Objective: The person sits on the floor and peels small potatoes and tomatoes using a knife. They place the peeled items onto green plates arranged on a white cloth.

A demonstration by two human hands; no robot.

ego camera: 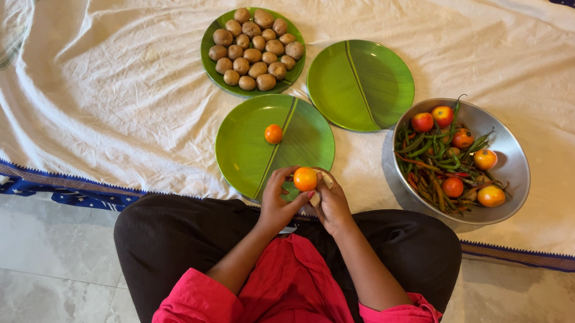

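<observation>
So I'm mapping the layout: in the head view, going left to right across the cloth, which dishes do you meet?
Plate of potatoes → plate with one tomato → empty green plate → steel bowl of tomatoes and chillies.

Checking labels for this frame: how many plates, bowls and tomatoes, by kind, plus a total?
Green plates: 3
Steel bowl: 1
Tomatoes: 8
Total: 12
</observation>
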